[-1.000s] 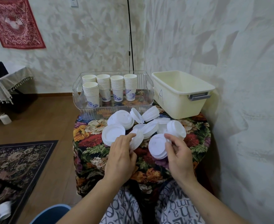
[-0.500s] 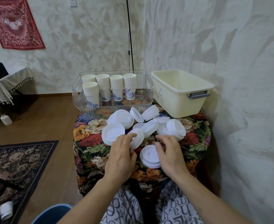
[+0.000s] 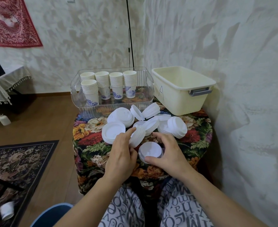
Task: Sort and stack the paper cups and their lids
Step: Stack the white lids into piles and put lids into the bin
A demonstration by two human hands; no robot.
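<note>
My right hand (image 3: 171, 153) has drawn the lid stack (image 3: 150, 152) nearer — fingers curled round it on the floral table (image 3: 199, 138). My left hand (image 3: 122, 149) still grips a tilted lid bundle (image 3: 137, 136), left of it.

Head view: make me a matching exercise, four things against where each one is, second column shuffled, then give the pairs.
Things
1. cup stacks
2. cream bin
3. left hand
4. right hand

Places or states
A. curled round a small lid stack at the near edge of the table
B. standing in the clear tray
C. holding a tilted stack of lids
D. at the table's far right, marked with the letter A

Pairs: 1-B, 2-D, 3-C, 4-A
</note>
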